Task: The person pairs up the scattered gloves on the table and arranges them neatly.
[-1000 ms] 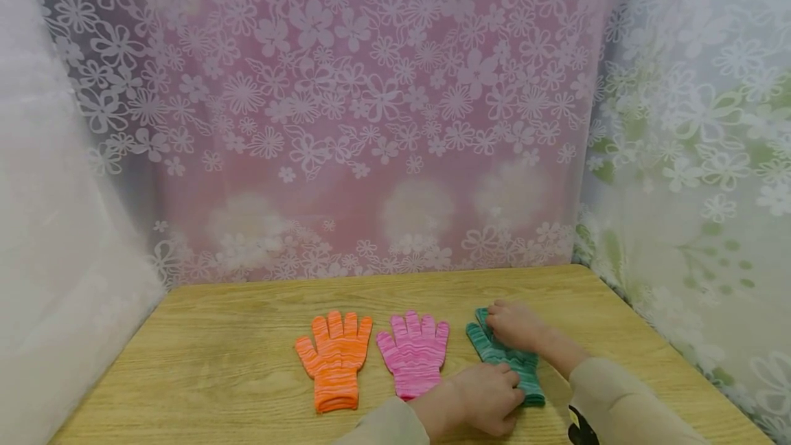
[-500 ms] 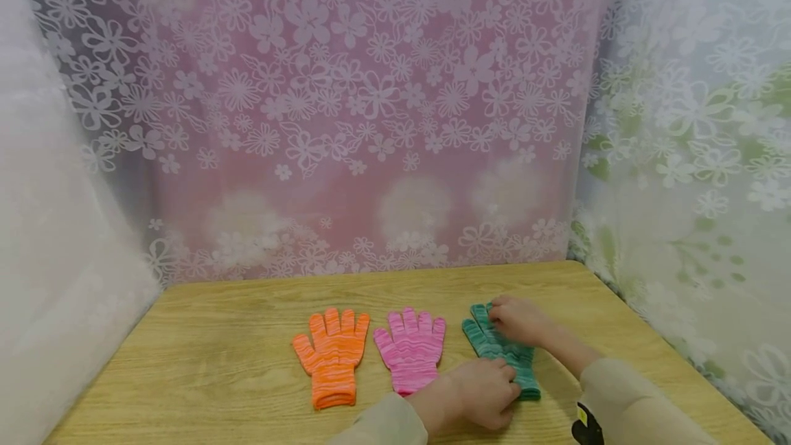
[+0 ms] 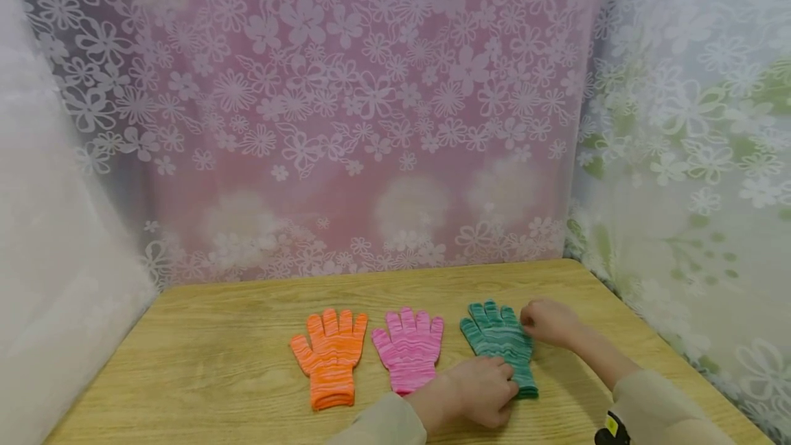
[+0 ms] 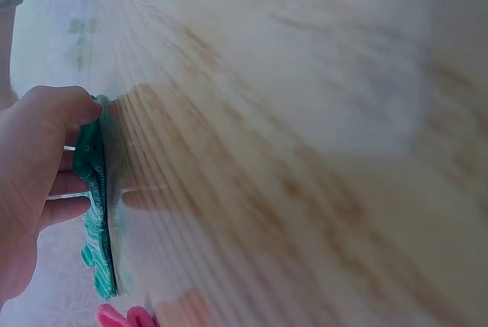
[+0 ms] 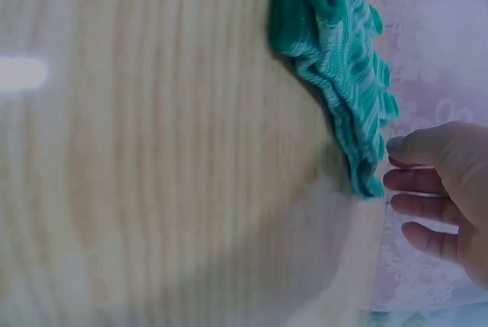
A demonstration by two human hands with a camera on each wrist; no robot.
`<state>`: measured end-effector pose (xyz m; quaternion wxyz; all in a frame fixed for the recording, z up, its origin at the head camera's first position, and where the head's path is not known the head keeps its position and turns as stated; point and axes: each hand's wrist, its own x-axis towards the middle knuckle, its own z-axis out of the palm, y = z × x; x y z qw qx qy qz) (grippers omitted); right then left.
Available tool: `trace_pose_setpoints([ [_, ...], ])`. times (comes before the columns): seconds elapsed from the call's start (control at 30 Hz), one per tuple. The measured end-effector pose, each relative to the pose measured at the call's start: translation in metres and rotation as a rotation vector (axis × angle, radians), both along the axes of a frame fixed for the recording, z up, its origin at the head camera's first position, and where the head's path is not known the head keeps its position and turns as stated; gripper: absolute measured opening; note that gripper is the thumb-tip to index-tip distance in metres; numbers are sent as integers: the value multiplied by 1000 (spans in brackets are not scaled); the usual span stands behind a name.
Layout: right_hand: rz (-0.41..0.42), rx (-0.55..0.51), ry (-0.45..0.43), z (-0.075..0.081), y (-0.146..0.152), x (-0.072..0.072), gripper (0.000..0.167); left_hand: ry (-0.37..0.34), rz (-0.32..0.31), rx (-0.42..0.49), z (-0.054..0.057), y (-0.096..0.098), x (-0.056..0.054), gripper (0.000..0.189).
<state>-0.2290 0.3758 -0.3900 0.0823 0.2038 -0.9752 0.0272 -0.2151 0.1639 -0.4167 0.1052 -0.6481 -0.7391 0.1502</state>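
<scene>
A green knitted glove [image 3: 502, 336] lies on the table at the right, fingers pointing away, its finger parts spread. My left hand [image 3: 485, 390] holds its lower left side near the cuff. In the left wrist view, the glove [image 4: 93, 182] bunches up between the left hand's [image 4: 34, 167] thumb and fingers. Just off the glove's right edge is my right hand [image 3: 550, 323], its fingers loosely bent. The right wrist view has the right hand [image 5: 457, 190] beside the glove's [image 5: 354, 75] finger end, nothing in its grasp.
A pink glove [image 3: 409, 349] lies left of the green one, its cuff partly behind the left wrist. Farther left is an orange glove [image 3: 334, 356]. A wooden table [image 3: 204, 349] carries them all. Flower-patterned curtains [image 3: 371, 122] stand around the back and sides.
My right hand has moved right, off the green glove's finger parts, which now show spread. The left hand stays at the cuff. The head view has shifted slightly.
</scene>
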Motion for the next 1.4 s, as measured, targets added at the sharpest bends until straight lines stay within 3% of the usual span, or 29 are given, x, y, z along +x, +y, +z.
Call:
trace_pose_setpoints([
  [0.13, -118, -49, -53, -8, 5, 6, 22, -1, 3, 0, 0, 0, -1, 25],
  [0.33, -255, -165, -93, -19, 2, 10, 13, 2, -3, 8, -3, 1, -1, 24],
  [0.5, -351, -189, -67, -20, -6, 10, 10, 12, -7, 19, -4, 1, -1, 24],
  [0.67, -386, -218, -34, -20, -10, 11, 9, 17, -11, 30, -3, 0, -1, 24],
  [0.93, -365, -154, 62, -29, -8, 13, 8, 18, -22, 36, -3, -1, -1, 24],
  [1.13, -287, -36, 152, -21, -12, 15, 16, 6, -8, 22, -1, -1, -2, 24],
  [1.23, -224, -25, 88, -12, -15, 18, 10, -20, -1, 24, 0, -1, -3, 25],
  [1.4, -133, -88, -118, 2, -20, 30, 14, -186, 49, 100, 7, -4, -11, 30],
])
